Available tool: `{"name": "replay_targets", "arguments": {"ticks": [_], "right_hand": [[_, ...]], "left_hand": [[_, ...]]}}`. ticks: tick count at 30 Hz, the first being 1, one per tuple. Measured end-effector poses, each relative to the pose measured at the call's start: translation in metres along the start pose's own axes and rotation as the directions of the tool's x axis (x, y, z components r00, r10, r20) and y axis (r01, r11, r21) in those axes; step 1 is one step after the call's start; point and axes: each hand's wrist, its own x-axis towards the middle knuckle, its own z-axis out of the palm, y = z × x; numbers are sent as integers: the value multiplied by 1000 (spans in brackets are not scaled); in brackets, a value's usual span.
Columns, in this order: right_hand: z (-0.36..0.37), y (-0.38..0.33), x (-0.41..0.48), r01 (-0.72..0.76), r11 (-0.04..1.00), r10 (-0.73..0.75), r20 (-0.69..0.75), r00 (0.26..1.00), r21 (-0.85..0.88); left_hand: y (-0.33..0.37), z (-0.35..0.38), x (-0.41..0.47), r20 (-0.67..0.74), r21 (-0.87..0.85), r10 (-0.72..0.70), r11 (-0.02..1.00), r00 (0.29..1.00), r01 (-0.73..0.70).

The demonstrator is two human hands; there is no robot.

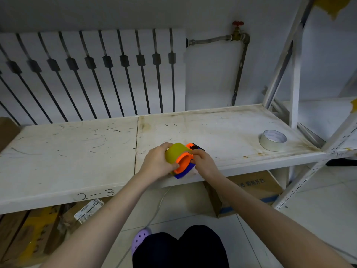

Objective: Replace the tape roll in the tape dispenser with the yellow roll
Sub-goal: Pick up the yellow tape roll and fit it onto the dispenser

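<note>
An orange and blue tape dispenser (183, 163) is held just above the front edge of a white shelf (77, 144). A yellow tape roll (176, 152) sits around its orange hub. My left hand (157, 164) wraps the yellow roll from the left, thumb on the orange hub. My right hand (203, 162) pinches the dispenser's right side near its black cutter end (197, 147). A pale clear tape roll (272, 140) lies flat on the shelf at the far right, apart from both hands.
A white radiator cover (92, 74) and a pipe with a red valve (238, 26) stand behind the shelf. A shelf upright (294, 84) rises at the right. Cardboard boxes (255, 188) sit beneath, and my knees and a purple shoe (142, 239) are below.
</note>
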Motion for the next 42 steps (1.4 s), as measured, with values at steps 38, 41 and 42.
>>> {"name": "replay_targets", "arguments": {"ticks": [38, 41, 42], "right_hand": [[-5, -47, 16, 258, 940, -210, 218, 953, -221], [0, -48, 7, 421, 848, -381, 183, 906, -322], [0, -46, 6, 450, 827, -407, 193, 893, -336]], "left_hand": [[-2, 1, -11, 187, -641, -231, 708, 955, 297], [2, 2, -4, 173, -687, -353, 626, 919, 370], [4, 1, -2, 178, -699, -388, 598, 904, 393]]}}
